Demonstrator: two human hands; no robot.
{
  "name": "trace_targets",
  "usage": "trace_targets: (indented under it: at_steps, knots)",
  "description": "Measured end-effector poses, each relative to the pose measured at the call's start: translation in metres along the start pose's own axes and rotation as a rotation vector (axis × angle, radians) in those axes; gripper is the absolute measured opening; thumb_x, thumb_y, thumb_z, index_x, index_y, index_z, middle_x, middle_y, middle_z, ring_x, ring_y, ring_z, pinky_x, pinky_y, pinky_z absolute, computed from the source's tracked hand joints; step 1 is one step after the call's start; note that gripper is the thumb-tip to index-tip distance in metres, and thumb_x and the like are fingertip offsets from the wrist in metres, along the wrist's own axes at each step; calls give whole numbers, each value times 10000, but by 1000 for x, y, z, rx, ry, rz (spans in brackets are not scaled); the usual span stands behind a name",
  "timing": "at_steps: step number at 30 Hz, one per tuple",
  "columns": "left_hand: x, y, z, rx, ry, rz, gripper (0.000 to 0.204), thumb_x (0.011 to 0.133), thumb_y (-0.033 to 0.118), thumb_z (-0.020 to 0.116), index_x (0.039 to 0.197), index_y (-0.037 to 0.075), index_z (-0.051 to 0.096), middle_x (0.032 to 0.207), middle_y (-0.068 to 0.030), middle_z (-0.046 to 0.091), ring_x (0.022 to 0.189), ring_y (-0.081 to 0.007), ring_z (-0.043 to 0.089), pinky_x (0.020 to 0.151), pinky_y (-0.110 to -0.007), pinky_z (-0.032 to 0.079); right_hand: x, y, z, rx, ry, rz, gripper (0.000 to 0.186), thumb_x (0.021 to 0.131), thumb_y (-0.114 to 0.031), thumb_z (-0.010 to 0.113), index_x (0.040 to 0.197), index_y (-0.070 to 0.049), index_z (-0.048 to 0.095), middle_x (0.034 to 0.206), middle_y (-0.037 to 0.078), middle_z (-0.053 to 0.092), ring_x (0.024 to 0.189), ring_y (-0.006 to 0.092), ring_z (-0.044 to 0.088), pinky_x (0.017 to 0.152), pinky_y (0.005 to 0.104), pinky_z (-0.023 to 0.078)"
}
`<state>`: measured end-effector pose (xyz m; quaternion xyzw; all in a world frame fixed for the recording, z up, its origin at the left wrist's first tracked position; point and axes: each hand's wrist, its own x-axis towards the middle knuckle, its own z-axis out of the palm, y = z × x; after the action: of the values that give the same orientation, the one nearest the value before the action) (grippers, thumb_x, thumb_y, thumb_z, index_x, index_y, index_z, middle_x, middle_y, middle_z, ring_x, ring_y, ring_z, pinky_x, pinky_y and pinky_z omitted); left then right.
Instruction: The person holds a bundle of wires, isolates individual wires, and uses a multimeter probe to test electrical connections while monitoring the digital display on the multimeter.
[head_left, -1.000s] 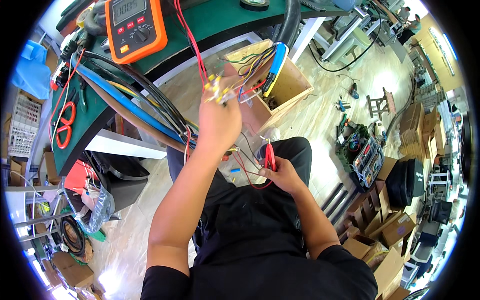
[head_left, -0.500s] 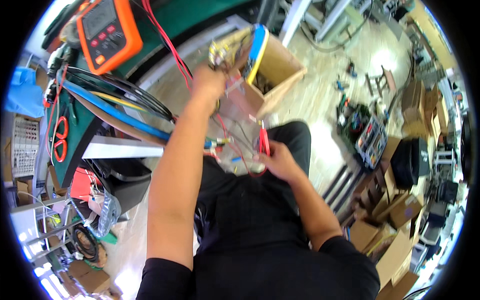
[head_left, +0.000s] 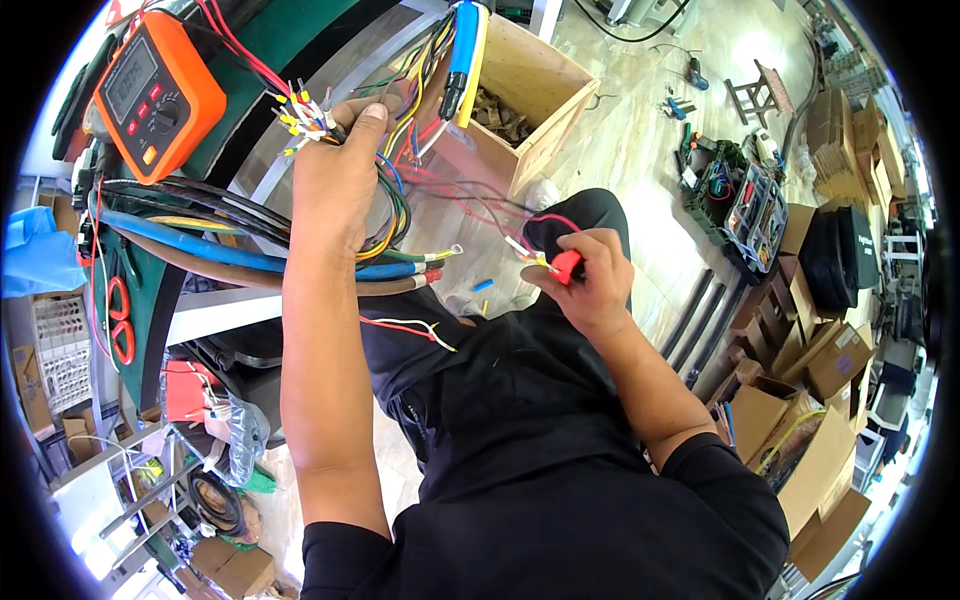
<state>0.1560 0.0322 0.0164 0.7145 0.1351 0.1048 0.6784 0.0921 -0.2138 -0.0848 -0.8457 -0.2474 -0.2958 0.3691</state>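
Note:
My left hand point(head_left: 338, 185) is closed around a bundle of thin wires point(head_left: 312, 122), whose yellow and white tips fan out past the fingers. Coloured strands of the same bundle hang down beside the wrist. On the right, above my knee, my right hand point(head_left: 598, 280) grips a red test clip point(head_left: 566, 266); its jaws are partly hidden by the fingers. A white-sleeved wire end with a yellow tip point(head_left: 532, 254) lies right at the clip. Thin red and dark leads stretch between the two hands. An orange multimeter point(head_left: 160, 97) rests on the green bench, left of the wires.
Thick blue, brown and black cables point(head_left: 215, 240) cross beneath my left forearm. A wooden box point(head_left: 545, 100) stands ahead, with blue and yellow cables over its edge. Orange-handled scissors point(head_left: 120, 320) lie on the bench point(head_left: 150, 345). A toolbox point(head_left: 745, 215) and cardboard boxes point(head_left: 800, 470) occupy the right.
My left hand has shifted left with the wire bundle. The right hand has moved right and farther out, and the red clip has tipped from upright to pointing left. The view has shifted too.

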Motion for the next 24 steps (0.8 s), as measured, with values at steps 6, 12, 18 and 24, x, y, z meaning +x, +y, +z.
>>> trace_targets:
  at_steps: [6,12,18,24]
  knots:
    - [-2,-2,-6,7,-99,-9,244,922,142,575,1048,-46,664,873,-92,685,870,-145,584,880,-285,425,6,-4,-3,4,119,-85,514,594,-312,894,933,-58,602,823,83,594,631,224,591,519,311,478]
    - [-11,18,-8,-118,-257,-130,264,901,121,584,1076,-67,647,911,-134,698,885,-164,602,867,-305,435,5,-5,-1,154,-21,160,493,619,-261,885,963,-46,605,827,92,598,632,235,599,543,315,489]
    - [-5,5,-16,-383,-347,-231,309,881,127,631,1125,-62,613,966,-160,698,881,-171,613,754,-282,460,-5,-10,0,211,-148,303,446,668,-235,854,983,-39,608,812,93,583,647,249,608,567,327,491]
    - [-10,-1,-11,-315,-346,-226,301,863,152,676,1102,-20,615,983,-151,689,855,-169,639,701,-233,429,-10,-5,1,202,-181,335,441,678,-243,849,988,-43,607,815,90,581,658,269,604,573,338,490]
